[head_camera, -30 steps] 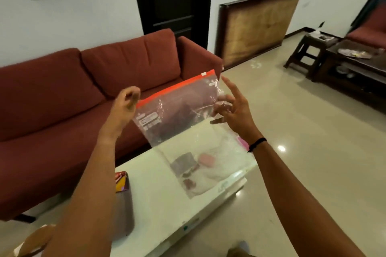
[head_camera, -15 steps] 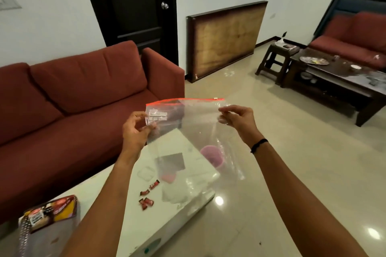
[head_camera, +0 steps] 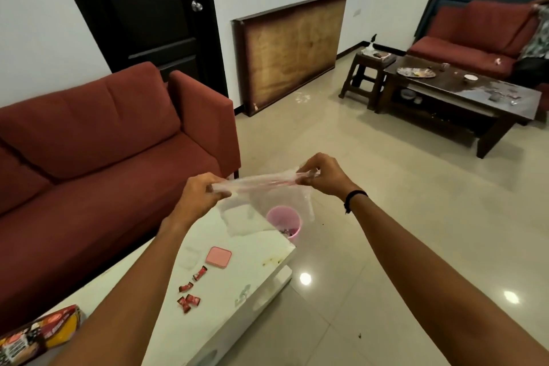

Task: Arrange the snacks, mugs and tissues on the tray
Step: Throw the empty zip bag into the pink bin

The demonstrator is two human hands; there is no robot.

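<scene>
A clear zip bag (head_camera: 261,187) with a red seal strip hangs stretched between my hands above the far end of the white table (head_camera: 246,273). My left hand (head_camera: 202,192) pinches its left top corner, and my right hand (head_camera: 319,174) pinches the right top corner. On the table below lie several small red candy wrappers (head_camera: 189,294), a pink square pad (head_camera: 219,255) and a clear plastic lid (head_camera: 190,257). A colourful snack packet (head_camera: 32,336) lies at the table's near left. No tray, mug or tissue is in view.
A pink bin (head_camera: 284,221) stands on the floor just past the table's far end. A red sofa (head_camera: 98,140) runs along the left. A dark coffee table (head_camera: 463,92), a stool (head_camera: 368,68) and another red sofa (head_camera: 475,36) stand at the far right.
The bag has come down from an upright spread in front of me to a taut horizontal line between both hands. My right hand went from open fingers to a pinch. The view swung right.
</scene>
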